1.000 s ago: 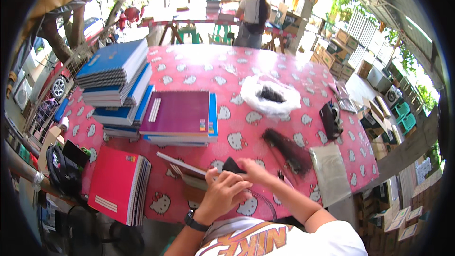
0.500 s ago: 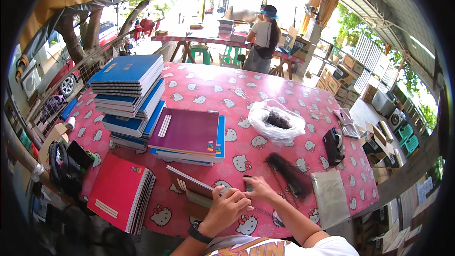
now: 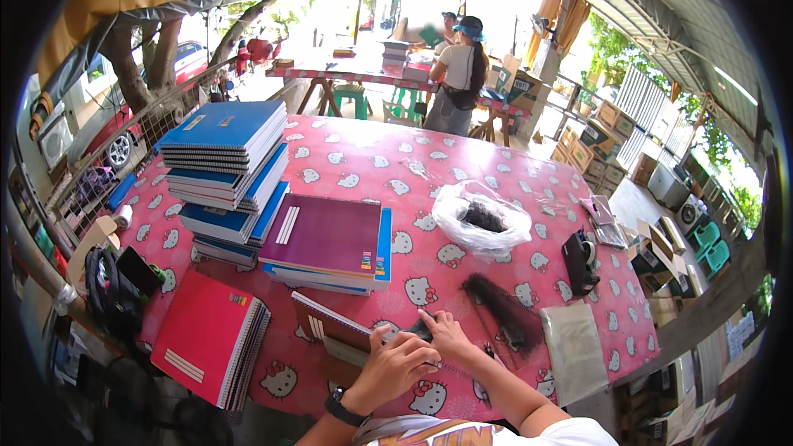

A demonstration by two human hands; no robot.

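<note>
A dark-red spiral notebook (image 3: 330,320) stands tilted on its edge at the table's near side. My left hand (image 3: 398,361) is closed on the notebook's right end, a black watch on its wrist. My right hand (image 3: 448,335) is closed on a small black object (image 3: 424,329) next to that end; its exact kind is unclear. What lies between the two hands is partly hidden by fingers. Right of my hands lies a bundle of thin black spiral coils (image 3: 502,314). Red notebooks (image 3: 202,334) are piled to the left of the held one.
Purple and blue notebooks (image 3: 322,233) and a taller blue stack (image 3: 223,125) rise at left. A white plastic bag (image 3: 496,227) holds dark coils. A black tape dispenser (image 3: 581,263) and clear plastic sleeves (image 3: 574,347) sit right. Two people work at the far table (image 3: 355,74).
My right hand has turned and drawn the small black object slightly left and down, closer to the left hand. The left hand has barely moved. At the far table, a second person now shows.
</note>
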